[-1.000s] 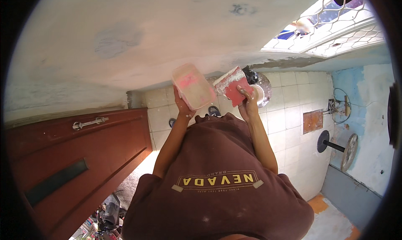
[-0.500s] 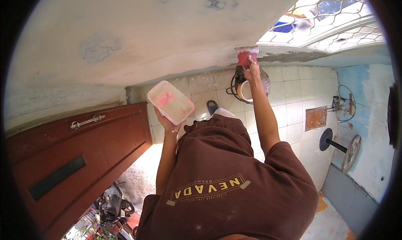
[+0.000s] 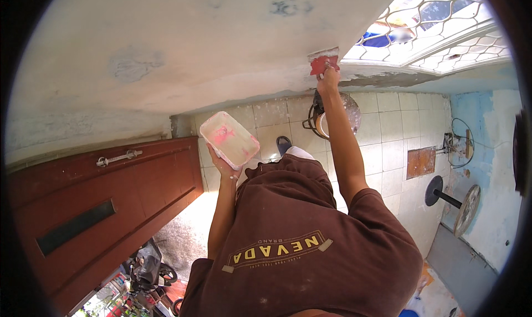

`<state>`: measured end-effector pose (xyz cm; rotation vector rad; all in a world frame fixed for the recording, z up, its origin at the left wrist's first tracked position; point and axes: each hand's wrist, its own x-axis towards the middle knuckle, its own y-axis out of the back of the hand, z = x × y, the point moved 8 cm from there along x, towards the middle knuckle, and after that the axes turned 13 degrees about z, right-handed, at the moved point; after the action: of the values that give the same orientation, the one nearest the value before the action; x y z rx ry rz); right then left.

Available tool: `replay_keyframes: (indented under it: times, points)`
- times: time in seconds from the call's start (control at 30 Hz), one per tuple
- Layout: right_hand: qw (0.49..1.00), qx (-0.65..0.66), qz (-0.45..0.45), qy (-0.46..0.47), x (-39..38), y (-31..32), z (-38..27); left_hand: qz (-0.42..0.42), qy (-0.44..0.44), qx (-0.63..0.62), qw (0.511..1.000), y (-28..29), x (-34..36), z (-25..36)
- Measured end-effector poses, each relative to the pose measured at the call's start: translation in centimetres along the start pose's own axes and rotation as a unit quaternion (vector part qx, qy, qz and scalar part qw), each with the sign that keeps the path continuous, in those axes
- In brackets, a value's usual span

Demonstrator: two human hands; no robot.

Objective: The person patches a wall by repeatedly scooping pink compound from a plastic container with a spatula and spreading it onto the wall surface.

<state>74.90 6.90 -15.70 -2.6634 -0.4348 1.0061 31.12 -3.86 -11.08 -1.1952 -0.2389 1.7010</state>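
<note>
A red putty knife (image 3: 323,61) with a wide blade is gripped in my right hand (image 3: 328,80). Its pale, putty-smeared edge lies against the wall (image 3: 221,45), just left of the window grille. My left hand (image 3: 226,165) supports a shallow rectangular plastic tub (image 3: 239,145) from below and from its near side. Pink and whitish smears mark the inside of the tub. On the wall, grey rough patches show at the left and higher up, and a grey strip (image 3: 388,80) runs below the window.
Beneath my right forearm a bucket (image 3: 321,126) stands beside a round stool-like seat (image 3: 350,112) on the tiled floor (image 3: 368,145). A red-brown door (image 3: 149,178) is on the left. To the right are a round-based stand (image 3: 450,199) and a brown floor panel (image 3: 421,162). A motorbike (image 3: 152,270) shows beyond the door.
My right hand has moved the putty knife slightly up along the wall, away from the grey strip. The tub in my left hand has shifted a little down and right in view.
</note>
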Motion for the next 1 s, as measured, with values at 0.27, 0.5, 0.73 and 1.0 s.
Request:
replay_keyframes:
  times: [0.27,0.5,0.73,1.0]
  points:
    - [0.95,-0.048,-0.222,0.216,-14.4,-8.0,-0.6,-0.034,0.029,0.017,0.999,-2.9,-0.3,-0.9]
    - [0.989,-0.044,-0.135,0.046,-7.3,-1.1,3.7,-0.041,0.011,-0.015,0.999,-2.4,-0.9,-0.2]
    - [0.999,-0.021,0.042,-0.013,10.8,6.7,2.0,-0.001,-0.003,-0.008,1.0,-1.2,-1.7,-0.1]
    - [0.988,0.093,-0.032,0.121,-1.2,-2.7,0.5,-0.003,-0.022,-0.024,0.999,-0.4,-2.9,1.3]
